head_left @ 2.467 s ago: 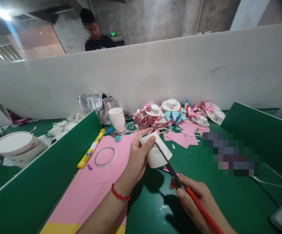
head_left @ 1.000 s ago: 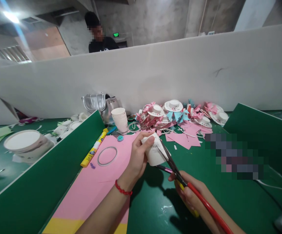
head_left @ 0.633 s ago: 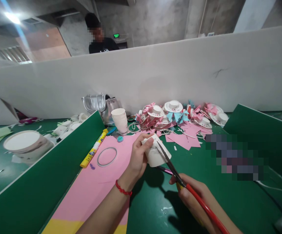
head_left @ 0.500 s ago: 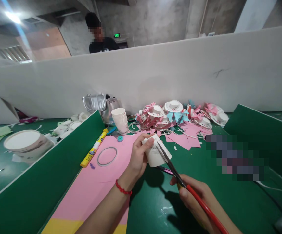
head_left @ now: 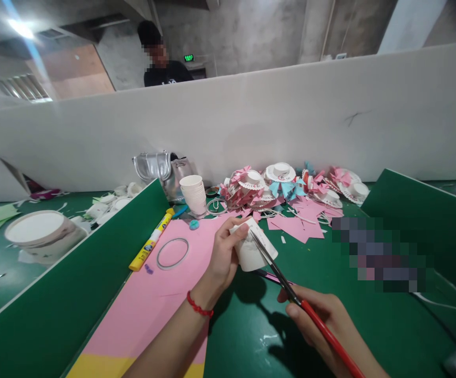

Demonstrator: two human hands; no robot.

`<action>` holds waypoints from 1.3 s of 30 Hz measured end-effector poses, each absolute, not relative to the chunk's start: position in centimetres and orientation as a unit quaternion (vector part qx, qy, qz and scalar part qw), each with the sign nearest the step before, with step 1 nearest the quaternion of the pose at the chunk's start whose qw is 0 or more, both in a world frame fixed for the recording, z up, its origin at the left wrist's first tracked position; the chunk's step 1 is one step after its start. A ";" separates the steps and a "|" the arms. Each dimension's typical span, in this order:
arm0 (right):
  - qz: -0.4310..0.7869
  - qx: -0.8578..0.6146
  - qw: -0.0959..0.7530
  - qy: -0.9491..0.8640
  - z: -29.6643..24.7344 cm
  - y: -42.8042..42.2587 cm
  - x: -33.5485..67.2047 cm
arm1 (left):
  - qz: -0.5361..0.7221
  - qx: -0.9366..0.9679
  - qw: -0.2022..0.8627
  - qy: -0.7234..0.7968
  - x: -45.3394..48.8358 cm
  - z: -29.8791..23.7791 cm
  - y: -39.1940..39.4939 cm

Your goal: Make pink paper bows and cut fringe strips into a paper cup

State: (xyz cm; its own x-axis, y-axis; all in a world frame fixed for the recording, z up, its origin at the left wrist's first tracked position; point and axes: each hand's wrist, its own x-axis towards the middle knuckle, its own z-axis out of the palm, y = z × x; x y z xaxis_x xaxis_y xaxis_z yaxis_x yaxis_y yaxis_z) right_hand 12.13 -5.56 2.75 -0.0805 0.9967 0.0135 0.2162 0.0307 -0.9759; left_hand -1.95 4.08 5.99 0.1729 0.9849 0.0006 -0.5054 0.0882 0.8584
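My left hand (head_left: 223, 256) grips a white paper cup (head_left: 251, 253) lying on its side above the green table, its rim turned to the right. My right hand (head_left: 322, 325) holds red-handled scissors (head_left: 291, 296), whose dark blades are closed across the cup's rim. A red string bracelet sits on my left wrist. Under my left forearm lies a large pink sheet (head_left: 153, 294) with a yellow band at its near end.
A yellow glue tube (head_left: 149, 241) and a tape ring (head_left: 172, 253) rest on the pink sheet. Behind stand stacked paper cups (head_left: 195, 194), a silver bag (head_left: 161, 169) and a pile of paper hats (head_left: 283, 184). Green dividers (head_left: 74, 283) flank the space. A person stands beyond the white wall.
The scissor blades, open around the cup's rim a second ago, have shut across it. My right hand has drawn slightly back and down. The cup has barely moved.
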 end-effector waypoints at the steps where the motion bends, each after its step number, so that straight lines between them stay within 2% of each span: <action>1: 0.453 -0.524 0.428 -0.581 2.8 -5.6 12.1 | 0.560 0.374 0.668 0.317 -1.9 6.0 4.1; 39: 0.402 -0.528 0.387 -0.640 2.3 -5.8 12.5 | 0.560 0.358 0.677 0.315 -1.9 6.3 3.8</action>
